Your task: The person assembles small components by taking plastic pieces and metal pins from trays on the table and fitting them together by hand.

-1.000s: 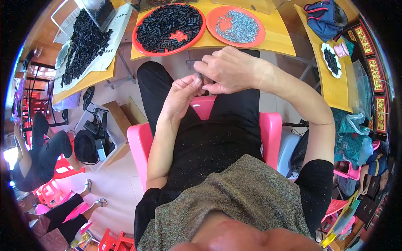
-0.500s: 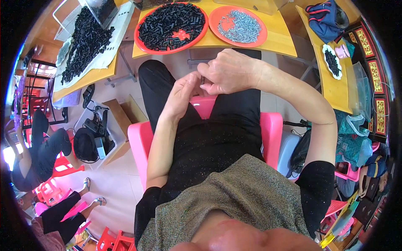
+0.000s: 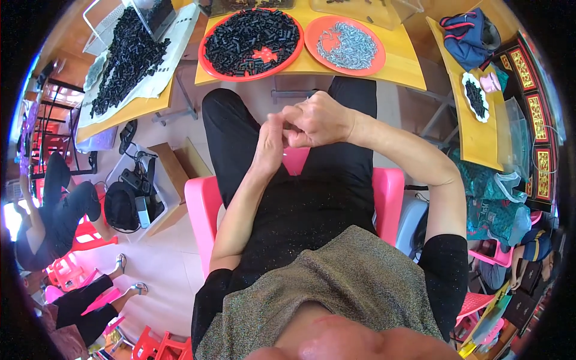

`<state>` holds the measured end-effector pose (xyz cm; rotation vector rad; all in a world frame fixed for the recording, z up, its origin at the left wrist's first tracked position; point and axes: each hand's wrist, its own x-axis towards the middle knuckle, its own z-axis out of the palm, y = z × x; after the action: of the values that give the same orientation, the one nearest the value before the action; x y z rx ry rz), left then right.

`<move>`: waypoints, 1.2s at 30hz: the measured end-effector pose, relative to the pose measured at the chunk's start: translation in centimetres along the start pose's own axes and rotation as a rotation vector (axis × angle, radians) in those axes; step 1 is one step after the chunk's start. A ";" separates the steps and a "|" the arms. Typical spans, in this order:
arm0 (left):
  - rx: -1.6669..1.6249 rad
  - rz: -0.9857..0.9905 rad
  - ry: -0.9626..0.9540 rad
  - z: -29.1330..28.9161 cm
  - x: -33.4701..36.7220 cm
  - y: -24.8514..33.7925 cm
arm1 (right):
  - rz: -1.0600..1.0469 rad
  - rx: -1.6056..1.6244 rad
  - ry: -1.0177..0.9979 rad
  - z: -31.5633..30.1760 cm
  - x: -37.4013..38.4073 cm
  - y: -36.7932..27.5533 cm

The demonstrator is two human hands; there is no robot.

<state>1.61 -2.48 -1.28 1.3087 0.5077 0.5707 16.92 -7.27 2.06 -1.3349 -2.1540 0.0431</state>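
1. Black pieces [image 3: 249, 39] lie in a red tray [image 3: 264, 56] on the yellow table [image 3: 403, 65]; silver pieces [image 3: 355, 49] lie in the orange plate [image 3: 376, 60] just beside it.
2. The left hand [image 3: 271, 144] and right hand [image 3: 318, 123] meet, or nearly so, above the lap [image 3: 345, 159], fingers curled. I cannot tell whether they are clamped on anything; whatever may be between them is hidden.
3. For this close fingerwork, I would let the left thumb and finger steady the work while the right makes small movements.
4. A light, square pinch should serve better than force; small parts could slip or tilt.
5. Working over the lap seems sensible, since a dropped part might land there.
6. Counted: two hands, one red tray, one orange plate, one white dish [image 3: 485, 113] on the right-hand table [image 3: 483, 144].
7. Black pieces show in at least three lots: tray, dish and left-hand heap [image 3: 123, 75]. Single pieces overlap too much to count.
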 end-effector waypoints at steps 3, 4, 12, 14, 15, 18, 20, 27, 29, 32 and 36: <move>-0.077 -0.024 0.044 0.1 0.4 -0.2 | 0.096 0.084 0.014 -0.3 0.4 0.5; -0.097 -0.025 0.043 0.1 0.8 -0.4 | 0.158 0.105 -0.007 -0.8 0.7 1.0; -0.176 -0.063 0.096 -1.0 1.6 -0.6 | 0.412 -0.460 0.410 -13.4 8.9 12.7; -0.182 -0.109 0.106 -1.0 1.7 -0.6 | 0.550 -0.587 0.417 -15.4 10.1 14.9; -0.182 -0.137 0.117 -1.1 1.7 -0.5 | 0.565 -0.575 0.387 -15.2 10.3 15.5; -0.233 -0.125 0.120 -1.4 1.8 -0.7 | 0.505 -0.389 0.222 -12.1 10.0 15.6; -0.237 -0.126 0.112 -1.5 1.9 -0.8 | 0.451 -0.129 0.068 -8.2 8.8 14.9; -0.237 -0.121 0.126 -1.5 1.9 -0.7 | 0.425 -0.232 -0.193 -0.8 8.2 13.9; -0.244 -0.126 0.127 -1.6 1.9 -0.8 | 0.428 -0.286 -0.204 -0.1 8.3 13.9; -0.260 -0.131 0.115 -1.6 1.9 -0.9 | 0.497 -0.378 -0.261 0.6 8.8 14.1; -0.335 -0.125 0.114 -1.7 1.9 -1.0 | 0.443 -0.429 -0.293 1.0 9.4 13.8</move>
<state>2.11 -0.13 -2.60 0.9238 0.5567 0.6000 24.52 7.55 1.14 -2.1551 -2.1285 -0.0546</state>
